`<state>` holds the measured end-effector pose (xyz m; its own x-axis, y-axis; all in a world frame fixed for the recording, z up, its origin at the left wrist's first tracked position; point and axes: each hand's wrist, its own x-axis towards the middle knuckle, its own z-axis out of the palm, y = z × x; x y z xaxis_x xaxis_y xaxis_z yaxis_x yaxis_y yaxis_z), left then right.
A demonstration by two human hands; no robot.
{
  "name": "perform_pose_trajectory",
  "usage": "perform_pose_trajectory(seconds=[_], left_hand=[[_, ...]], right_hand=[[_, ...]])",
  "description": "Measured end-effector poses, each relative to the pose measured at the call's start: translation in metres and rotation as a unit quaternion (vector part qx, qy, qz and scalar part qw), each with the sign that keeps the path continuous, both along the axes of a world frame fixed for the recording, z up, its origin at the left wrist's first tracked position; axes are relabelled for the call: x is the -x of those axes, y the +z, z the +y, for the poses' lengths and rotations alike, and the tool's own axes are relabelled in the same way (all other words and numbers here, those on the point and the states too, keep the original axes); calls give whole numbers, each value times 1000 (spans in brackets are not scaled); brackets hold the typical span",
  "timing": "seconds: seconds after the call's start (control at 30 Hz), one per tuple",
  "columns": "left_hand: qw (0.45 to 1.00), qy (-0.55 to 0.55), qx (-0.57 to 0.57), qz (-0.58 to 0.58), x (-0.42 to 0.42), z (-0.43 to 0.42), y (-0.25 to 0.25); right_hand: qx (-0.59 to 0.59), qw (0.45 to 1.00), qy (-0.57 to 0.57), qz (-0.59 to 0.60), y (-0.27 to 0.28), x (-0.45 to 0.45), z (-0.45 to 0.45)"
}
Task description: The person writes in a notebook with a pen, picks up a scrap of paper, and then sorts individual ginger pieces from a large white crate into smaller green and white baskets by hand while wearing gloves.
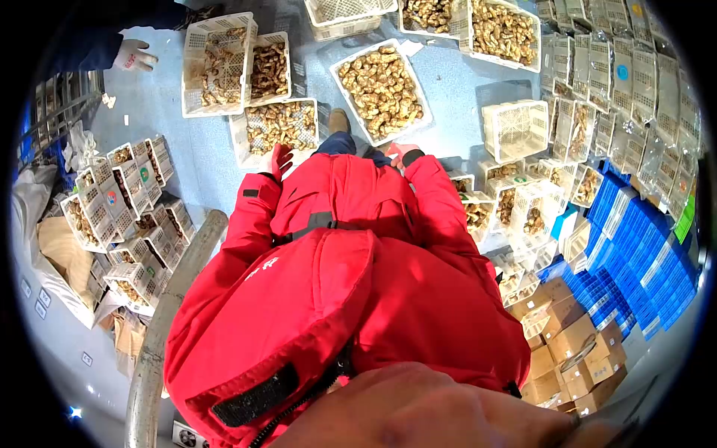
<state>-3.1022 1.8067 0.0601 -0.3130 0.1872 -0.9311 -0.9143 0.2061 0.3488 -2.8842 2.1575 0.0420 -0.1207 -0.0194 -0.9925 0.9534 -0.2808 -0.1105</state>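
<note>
My left hand (281, 160), below a red sleeve, is beside the near edge of a white plastic crate (237, 138) partly filled with knobbly brown-and-yellow pieces (282, 125). Its fingers look apart, and nothing shows in them. Just below the near corner of a fuller white crate (426, 119) is my right hand (403, 151), fingers stretched out and holding nothing visible. Similar lumpy pieces (381, 91), too small to name surely, fill that crate. Between the two crates my shoe (339, 122) stands on the blue floor.
At upper left a person's gloved hand (134, 56) is near stacked crates (216, 63). More filled crates (504, 33) stand ahead. An upright white crate (515, 131), blue crates (635, 246) and cardboard boxes (575, 351) line the right. A metal rail (168, 321) runs at left.
</note>
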Motion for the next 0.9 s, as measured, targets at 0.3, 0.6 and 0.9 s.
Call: perform_pose_trajectory(seconds=[0.3, 0.6, 0.9], left_hand=[[1000, -8, 1, -6, -3, -2, -11], [1000, -20, 21, -5, -6, -6, -11], [999, 18, 38, 29, -8, 0, 4]], right_hand=[[17, 996, -75, 38, 2, -1, 1], [-231, 939, -40, 253, -107, -23, -20], [97, 951, -108, 272, -140, -5, -4]])
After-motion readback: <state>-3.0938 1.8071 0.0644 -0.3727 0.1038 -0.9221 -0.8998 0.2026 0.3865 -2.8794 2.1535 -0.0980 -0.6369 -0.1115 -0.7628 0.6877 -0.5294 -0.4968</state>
